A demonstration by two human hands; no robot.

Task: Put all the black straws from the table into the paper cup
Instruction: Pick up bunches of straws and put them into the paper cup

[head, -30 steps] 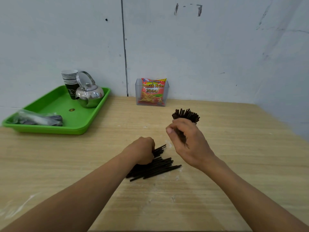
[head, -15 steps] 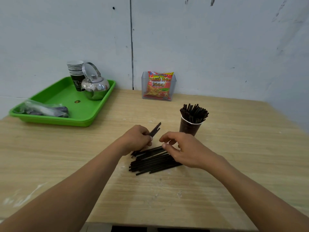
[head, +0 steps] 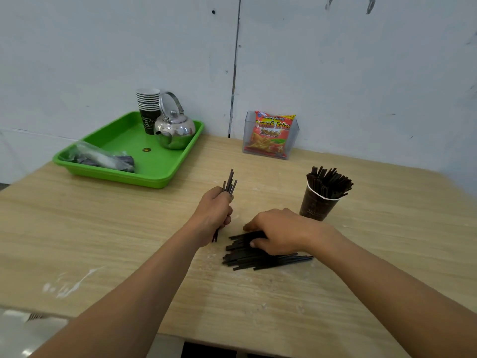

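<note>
Tray [head: 111,174] w/ kettle [head: 175,130] (apart frm straws [head: 258,260]).

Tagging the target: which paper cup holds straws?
The lone dark paper cup standing on the table beyond the right hand, bristling with black straws. The other cups sit nested on the green tray, no straws showing.
</note>
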